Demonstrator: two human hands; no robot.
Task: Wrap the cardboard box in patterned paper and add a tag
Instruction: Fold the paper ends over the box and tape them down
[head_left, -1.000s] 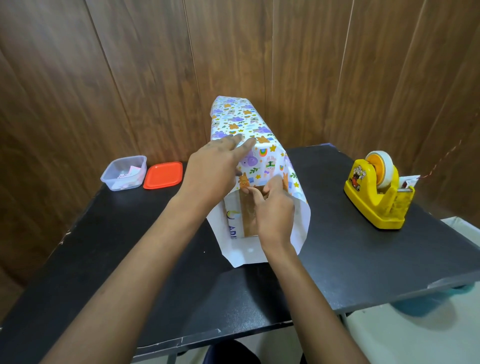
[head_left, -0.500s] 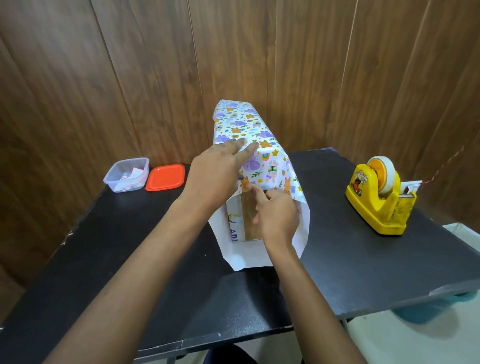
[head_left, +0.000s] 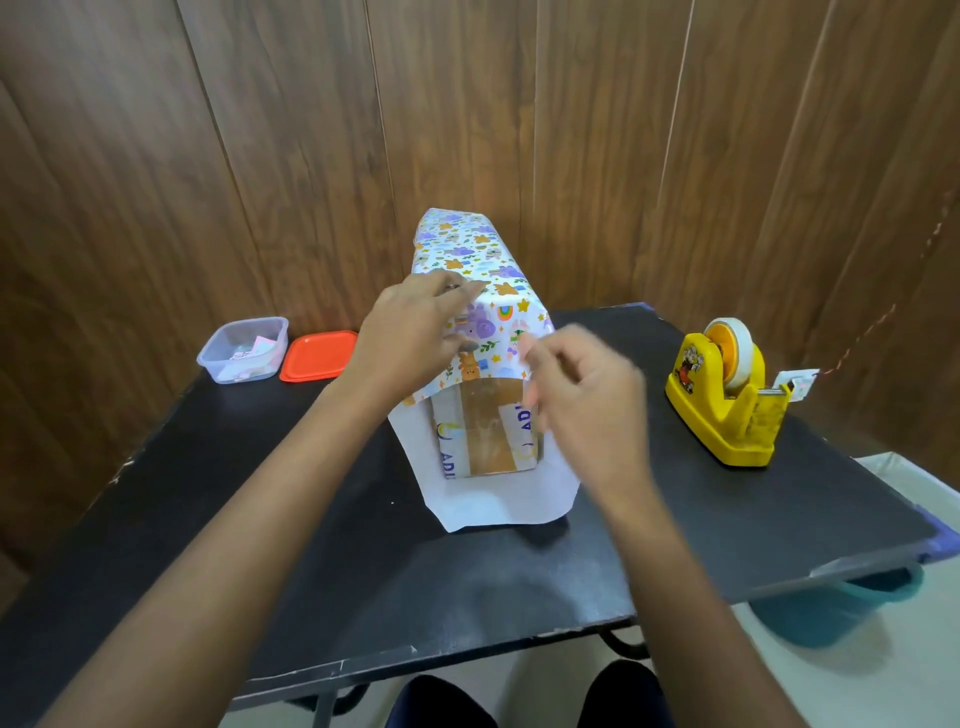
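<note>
Dark wood-panel wall (head_left: 260, 156), matte black table (head_left: 311, 545). Cardboard box (head_left: 488, 431) sits mid-table, sleeved in slick patterned paper (head_left: 467, 244); near end is open, brown card showing, white flaps sticking out. Left hand (head_left: 410, 338) lies on top, fingers straight, pressing the paper down. Right hand (head_left: 587, 395) is blurred by the top flap's right corner, fingers loosely curled, can't tell if it's pinching anything. Risk imo: thin paper tears or creases crooked if yanked. Yellow plastic tape dispenser (head_left: 722, 405) near the right edge.

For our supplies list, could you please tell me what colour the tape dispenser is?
The tape dispenser is yellow, seen best in the head view.
</note>
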